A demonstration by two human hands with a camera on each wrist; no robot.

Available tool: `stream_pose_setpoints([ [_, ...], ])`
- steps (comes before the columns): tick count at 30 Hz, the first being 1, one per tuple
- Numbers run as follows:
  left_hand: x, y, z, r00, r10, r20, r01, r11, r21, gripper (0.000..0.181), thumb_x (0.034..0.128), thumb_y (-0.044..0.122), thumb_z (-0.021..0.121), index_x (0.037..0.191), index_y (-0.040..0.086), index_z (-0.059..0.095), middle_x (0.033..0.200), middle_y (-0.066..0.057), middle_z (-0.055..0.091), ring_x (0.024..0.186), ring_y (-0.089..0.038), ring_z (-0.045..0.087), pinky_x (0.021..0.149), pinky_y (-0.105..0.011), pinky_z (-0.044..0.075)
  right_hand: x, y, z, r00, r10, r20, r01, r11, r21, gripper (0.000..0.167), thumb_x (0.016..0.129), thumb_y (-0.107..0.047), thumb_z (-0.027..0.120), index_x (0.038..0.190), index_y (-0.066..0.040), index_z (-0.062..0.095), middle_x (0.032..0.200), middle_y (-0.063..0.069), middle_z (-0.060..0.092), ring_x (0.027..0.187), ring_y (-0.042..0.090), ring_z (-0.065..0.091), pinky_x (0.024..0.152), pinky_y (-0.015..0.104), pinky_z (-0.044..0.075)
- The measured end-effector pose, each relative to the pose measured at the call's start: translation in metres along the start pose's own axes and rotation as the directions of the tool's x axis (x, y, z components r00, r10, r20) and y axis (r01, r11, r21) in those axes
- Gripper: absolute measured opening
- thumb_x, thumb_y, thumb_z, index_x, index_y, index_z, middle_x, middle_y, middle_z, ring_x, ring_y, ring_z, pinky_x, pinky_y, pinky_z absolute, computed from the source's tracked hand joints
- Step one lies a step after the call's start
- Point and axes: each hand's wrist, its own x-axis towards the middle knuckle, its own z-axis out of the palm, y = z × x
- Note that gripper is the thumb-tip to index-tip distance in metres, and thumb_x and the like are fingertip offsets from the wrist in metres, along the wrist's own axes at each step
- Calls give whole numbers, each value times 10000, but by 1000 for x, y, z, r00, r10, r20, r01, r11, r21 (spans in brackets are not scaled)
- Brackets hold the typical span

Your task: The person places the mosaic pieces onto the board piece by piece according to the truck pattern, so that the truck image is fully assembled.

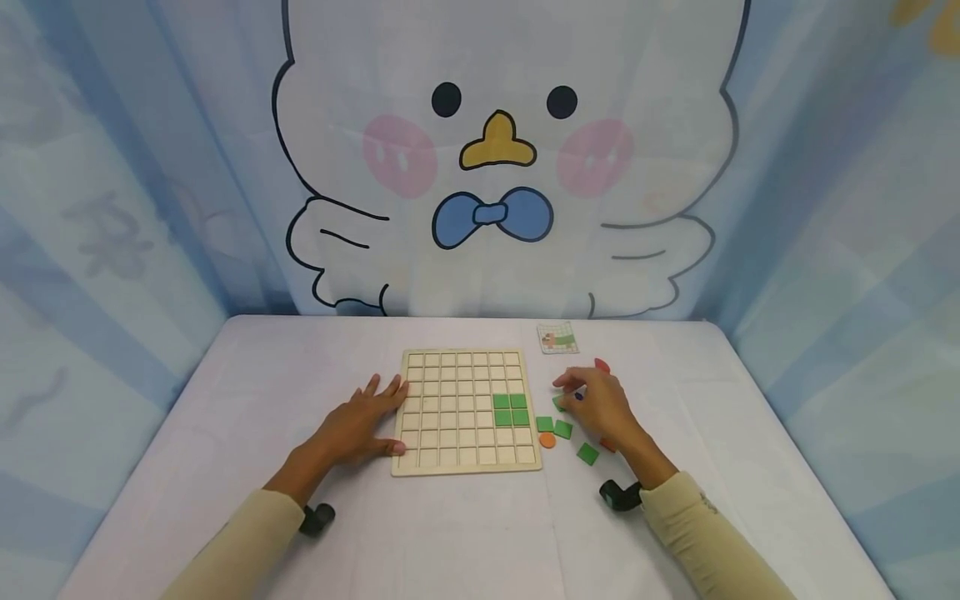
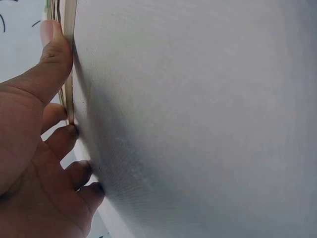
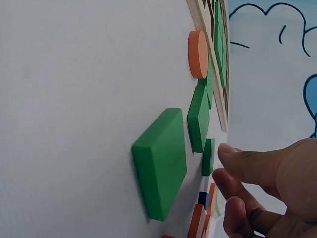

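L hand [image 1: 360, 423]: fingers spread, nothing grasped; touching L edge of grid board [image 1: 456, 410].
R hand [image 1: 602, 406]: thumb + fingers apart, no pc. seen betw. them; tips just beside green tile [image 3: 208, 157].
Tile loc.: on white tabletop [image 1: 450, 542], R of board, nr. orange disc [image 1: 547, 440] & dark blue pc. [image 1: 579, 397].
Tile handling (est.): I'd call it light, stiff, smooth, not fragile; might skid if nudged.
Tile hold: I'd pinch opp. side edges, thumb vs. index, avoiding flat face.
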Motion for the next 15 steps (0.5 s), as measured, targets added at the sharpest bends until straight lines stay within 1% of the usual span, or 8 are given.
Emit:
stream_pose_setpoints([
  [3,0,-1,1,1000,4,0,-4,1000,-6,1054,852,451,860,1688,156,289,1770,-93,227,1640,-478,149,1240,-742,281,-1,2,0,1000,8,8,-8,1000,-28,269,901,-44,821,1160,-111,792,1083,96,782,1044,279,683,949,488,556],
  [5,-1,-2,1,1000,6,-3,-6,1000,-8,1052,853,448,860,1688,155,289,1770,-93,226,1641,-474,147,1244,-738,279,-1,3,0,1000,13,16,-12,999,-42,244,900,-46,823,1132,-116,800,1048,90,774,1016,276,682,926,483,562],
  [10,-1,-2,1,1000,10,-10,-10,1000,-10,1043,859,442,857,1687,152,292,1770,-96,226,1640,-474,150,1242,-739,281,-1,1,0,998,26,48,-24,999,-44,157,914,-85,823,1061,-127,787,970,67,727,911,237,636,807,386,535],
  [15,-1,-1,1,1000,10,-11,-10,1000,-12,1041,860,447,854,1687,153,292,1771,-94,226,1641,-473,147,1240,-743,279,-1,-3,2,997,18,74,-18,1000,-2,154,919,-106,826,1023,-143,718,927,51,698,872,224,619,742,321,494],
])
